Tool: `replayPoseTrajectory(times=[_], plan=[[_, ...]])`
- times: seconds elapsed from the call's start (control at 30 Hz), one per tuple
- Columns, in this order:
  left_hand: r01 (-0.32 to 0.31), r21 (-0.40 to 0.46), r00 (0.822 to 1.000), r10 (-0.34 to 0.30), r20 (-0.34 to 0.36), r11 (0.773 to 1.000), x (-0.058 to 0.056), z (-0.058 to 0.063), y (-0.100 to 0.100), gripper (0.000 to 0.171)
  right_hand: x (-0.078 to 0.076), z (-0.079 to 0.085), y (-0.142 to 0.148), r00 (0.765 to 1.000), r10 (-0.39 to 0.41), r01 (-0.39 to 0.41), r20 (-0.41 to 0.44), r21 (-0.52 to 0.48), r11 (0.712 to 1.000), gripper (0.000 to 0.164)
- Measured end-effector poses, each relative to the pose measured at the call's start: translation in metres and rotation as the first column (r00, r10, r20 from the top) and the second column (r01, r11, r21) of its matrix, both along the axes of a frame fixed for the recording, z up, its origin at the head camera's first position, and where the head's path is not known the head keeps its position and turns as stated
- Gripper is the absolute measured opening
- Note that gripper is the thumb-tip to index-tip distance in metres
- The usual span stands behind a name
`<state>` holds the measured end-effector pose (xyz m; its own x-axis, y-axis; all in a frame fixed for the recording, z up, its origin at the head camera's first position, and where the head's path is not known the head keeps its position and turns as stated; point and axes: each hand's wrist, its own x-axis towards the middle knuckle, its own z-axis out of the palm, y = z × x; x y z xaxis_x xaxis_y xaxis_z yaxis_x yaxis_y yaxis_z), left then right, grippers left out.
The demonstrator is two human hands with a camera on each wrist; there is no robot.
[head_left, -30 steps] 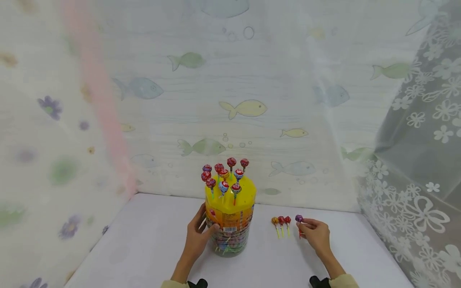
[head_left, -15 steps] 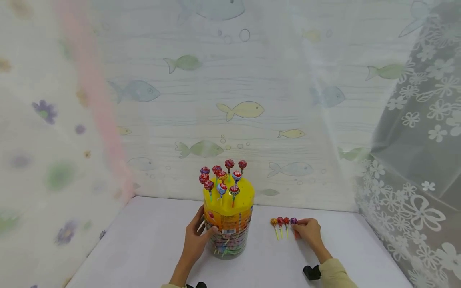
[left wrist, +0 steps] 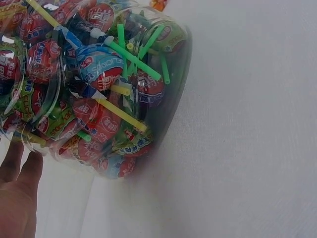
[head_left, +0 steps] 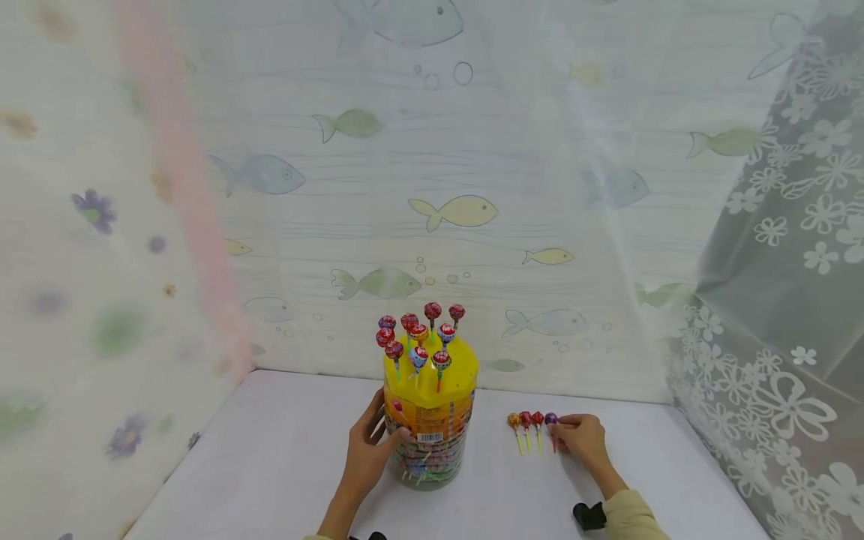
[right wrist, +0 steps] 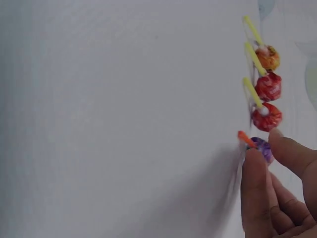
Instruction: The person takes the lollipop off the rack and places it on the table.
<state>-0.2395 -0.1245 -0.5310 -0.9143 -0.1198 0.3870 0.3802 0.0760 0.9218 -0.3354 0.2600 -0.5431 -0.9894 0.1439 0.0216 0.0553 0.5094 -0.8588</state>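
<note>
A clear plastic jar (head_left: 442,416) packed with wrapped lollipops stands upright on the table. Several lollipops stick up out of its yellow lid (head_left: 461,369). My left hand (head_left: 365,450) holds the jar's left side, thumb in front; its fingertips meet the clear wall in the left wrist view. To the right, my right hand (head_left: 584,442) pinches a purple-wrapped lollipop (right wrist: 265,148) with an orange-red stick, between thumb and finger. It lies at the right end of a row, beside an orange lollipop (head_left: 514,421) and two red lollipops (head_left: 531,421) with yellow sticks.
The white table (head_left: 290,442) extends to a fish-print curtain (head_left: 459,247) behind the jar. Flower-patterned sheeting (head_left: 101,300) borders the left side, and sheer lace (head_left: 783,300) the right.
My right hand has moved left, bringing the purple lollipop beside the red one, in line with the row. My left hand has kept its place on the jar.
</note>
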Motion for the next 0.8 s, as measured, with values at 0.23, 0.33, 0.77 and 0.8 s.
replayPoseTrajectory(times=[0.23,0.33,0.77,0.8], plan=[[-0.006,-0.009,1.000,0.006,0.026,1.000,0.001,-0.001,0.000,0.076,0.013,0.024,0.005,0.996,0.069,-0.069,0.058,-0.008,0.998,0.041],[-0.006,-0.014,0.999,0.007,0.038,1.000,0.001,-0.001,-0.001,0.076,0.018,0.037,0.003,0.993,0.105,-0.105,0.061,0.003,0.994,0.041],[0.001,0.007,1.000,-0.001,0.019,1.000,0.001,-0.002,0.000,0.073,0.046,0.120,-0.051,0.921,0.368,-0.357,-0.128,0.099,0.929,0.045],[0.001,0.002,1.000,-0.001,0.017,1.000,0.001,-0.002,0.000,0.073,0.048,0.127,-0.057,0.907,0.394,-0.383,-0.149,0.099,0.918,0.045]])
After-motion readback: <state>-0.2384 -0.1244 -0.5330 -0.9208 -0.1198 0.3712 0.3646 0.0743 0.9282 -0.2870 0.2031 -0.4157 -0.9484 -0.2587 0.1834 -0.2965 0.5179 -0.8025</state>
